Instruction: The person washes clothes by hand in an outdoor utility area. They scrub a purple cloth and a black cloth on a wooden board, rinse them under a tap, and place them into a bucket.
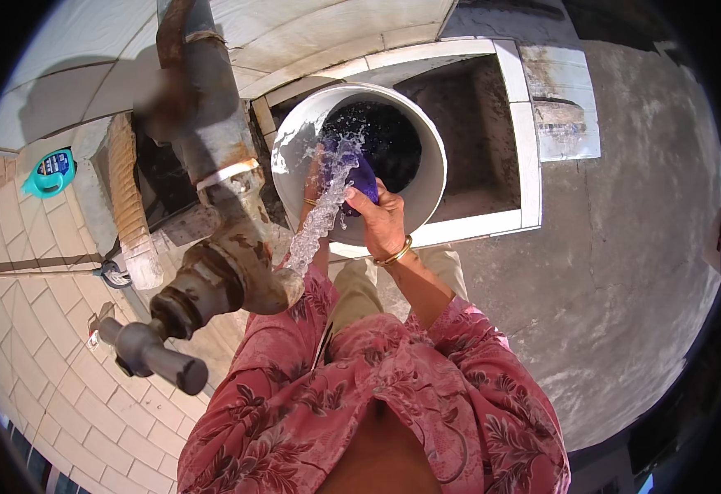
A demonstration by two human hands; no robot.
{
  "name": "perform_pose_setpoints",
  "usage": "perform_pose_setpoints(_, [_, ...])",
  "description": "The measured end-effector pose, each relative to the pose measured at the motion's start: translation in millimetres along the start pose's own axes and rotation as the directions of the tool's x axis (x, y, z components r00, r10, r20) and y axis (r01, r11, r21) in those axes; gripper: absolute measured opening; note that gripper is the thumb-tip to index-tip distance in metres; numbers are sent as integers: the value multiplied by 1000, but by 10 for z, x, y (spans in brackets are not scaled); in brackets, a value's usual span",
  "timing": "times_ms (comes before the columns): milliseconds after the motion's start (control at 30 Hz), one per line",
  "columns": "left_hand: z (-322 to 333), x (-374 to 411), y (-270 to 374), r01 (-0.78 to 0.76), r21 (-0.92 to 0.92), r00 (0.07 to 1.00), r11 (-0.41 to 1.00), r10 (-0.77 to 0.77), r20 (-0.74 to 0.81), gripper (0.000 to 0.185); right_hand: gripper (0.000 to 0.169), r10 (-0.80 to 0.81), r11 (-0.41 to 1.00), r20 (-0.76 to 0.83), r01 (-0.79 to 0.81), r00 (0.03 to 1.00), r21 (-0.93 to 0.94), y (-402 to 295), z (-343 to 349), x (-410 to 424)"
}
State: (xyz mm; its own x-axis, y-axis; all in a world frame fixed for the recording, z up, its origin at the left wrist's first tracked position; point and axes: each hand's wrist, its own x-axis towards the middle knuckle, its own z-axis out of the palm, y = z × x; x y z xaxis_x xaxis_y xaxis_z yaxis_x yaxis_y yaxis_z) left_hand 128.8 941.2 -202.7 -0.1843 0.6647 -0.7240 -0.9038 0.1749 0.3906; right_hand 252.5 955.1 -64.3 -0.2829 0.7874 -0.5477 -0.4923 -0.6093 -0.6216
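My right hand (385,219) grips the near right edge of a wet purple cloth (363,176), thumb on top. At the cloth's left edge is my left hand (314,170), its fingers partly hidden by splashing water. A thick stream of water (318,228) pours from a worn metal tap (277,287) onto the cloth. Both hands are over the mouth of a white plastic bucket (429,167), which holds dark liquid (391,133). Gold-coloured bangles (395,252) circle my right wrist.
The bucket stands in a white-tiled basin (528,167). The tap's handle (161,361) juts out at lower left, on a thick pipe (215,117). A turquoise bottle (51,173) lies farther left. Grey concrete floor (632,247) spreads to the right, paving (82,383) to the left.
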Motion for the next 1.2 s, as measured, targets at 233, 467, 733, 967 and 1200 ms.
perform_pose_setpoints(233, [170, -225, -204, 55, -292, 987, 955, -96, -127, 32, 40, -454, 629, -1, 320, 891, -708, 471, -314, 635])
perform_pose_setpoints(467, [186, -468, -73, -469, 454, 883, 758, 383, 273, 37, 48, -178, 587, -66, 53, 982, -808, 587, -549, 1148])
perform_pose_setpoints(733, [296, -401, 616, -291, 643, 954, 709, 163, 252, 61, 41, 109, 813, -129, -163, 986, -559, 1, -500, 969])
perform_pose_setpoints(967, [126, -393, 367, -618, 759, 765, -206, 68, 641, 99, 41, 202, 977, -58, -206, 978, -63, -92, -356, 379])
perform_pose_setpoints(1200, [-81, -468, 479, -558, 810, 823, -181, 5, 568, 83, 38, 312, 911, 103, -329, 944, 251, -269, -320, 124])
